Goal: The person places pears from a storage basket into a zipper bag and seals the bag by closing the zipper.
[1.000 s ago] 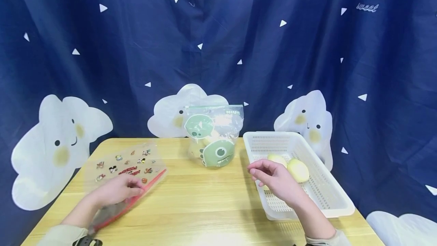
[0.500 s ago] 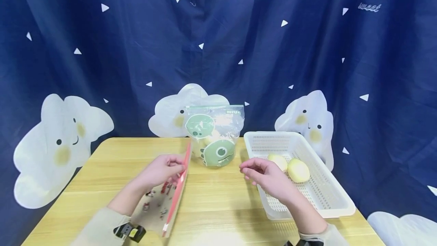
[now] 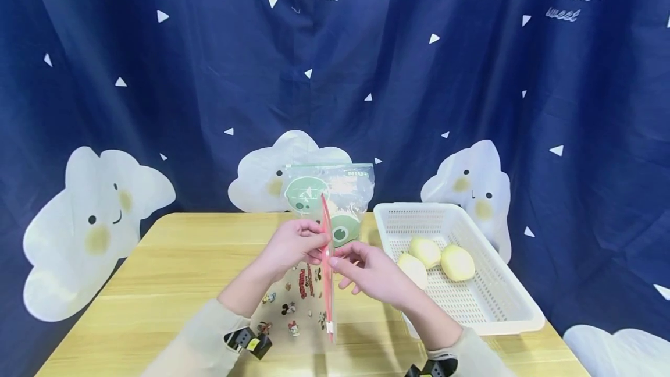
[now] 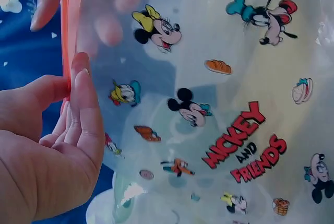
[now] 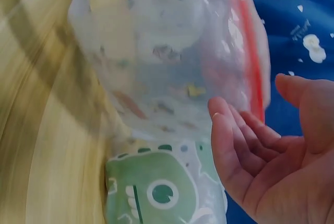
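Red zip strip (image 3: 327, 290) of the clear Mickey and Friends bag (image 3: 294, 301) runs between the hands over mid-bench, pinched by the left hand (image 3: 290, 246), while the right hand (image 3: 374, 272) lies alongside with thumb and fingers apart, contact undetermined. Room on the bench (image 3: 204, 260) is broad toward its left edge but tight rightward, where the white plastic basket (image 3: 513, 326) sits, and ahead at the green-printed bag (image 3: 348, 188). Compared with one second ago, the Mickey bag has moved from the left side to centre, and the right hand has left the basket.
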A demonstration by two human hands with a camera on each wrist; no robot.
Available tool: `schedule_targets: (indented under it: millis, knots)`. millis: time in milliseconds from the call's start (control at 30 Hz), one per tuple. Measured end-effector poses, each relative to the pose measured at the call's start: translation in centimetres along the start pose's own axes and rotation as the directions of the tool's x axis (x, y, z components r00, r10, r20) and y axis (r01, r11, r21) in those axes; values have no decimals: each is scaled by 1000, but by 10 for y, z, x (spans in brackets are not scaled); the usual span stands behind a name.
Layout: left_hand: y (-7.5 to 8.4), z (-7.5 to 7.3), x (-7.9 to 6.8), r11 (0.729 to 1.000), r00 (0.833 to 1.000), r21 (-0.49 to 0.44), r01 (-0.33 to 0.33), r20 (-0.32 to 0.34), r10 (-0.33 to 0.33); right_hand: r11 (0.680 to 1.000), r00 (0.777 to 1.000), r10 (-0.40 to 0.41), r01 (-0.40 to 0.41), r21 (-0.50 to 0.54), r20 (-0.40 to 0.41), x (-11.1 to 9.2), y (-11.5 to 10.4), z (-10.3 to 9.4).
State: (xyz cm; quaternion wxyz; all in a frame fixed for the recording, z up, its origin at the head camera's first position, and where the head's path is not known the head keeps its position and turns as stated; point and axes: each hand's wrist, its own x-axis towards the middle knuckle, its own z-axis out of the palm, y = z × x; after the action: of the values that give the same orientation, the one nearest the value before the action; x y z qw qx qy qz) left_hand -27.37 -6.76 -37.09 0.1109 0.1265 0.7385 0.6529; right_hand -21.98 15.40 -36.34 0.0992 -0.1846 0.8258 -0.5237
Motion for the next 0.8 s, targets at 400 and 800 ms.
schedule_targets:
  millis: [400,800]
  knots:
    - [18,10,-2,988,999,156,-4,-33,10,996,991,74,-79,-42,-108,14,-5,8]
    - [57,-20,-8,925,998,379,41,20,-53,983,978,147,-161,-89,-148,31,-17,-27]
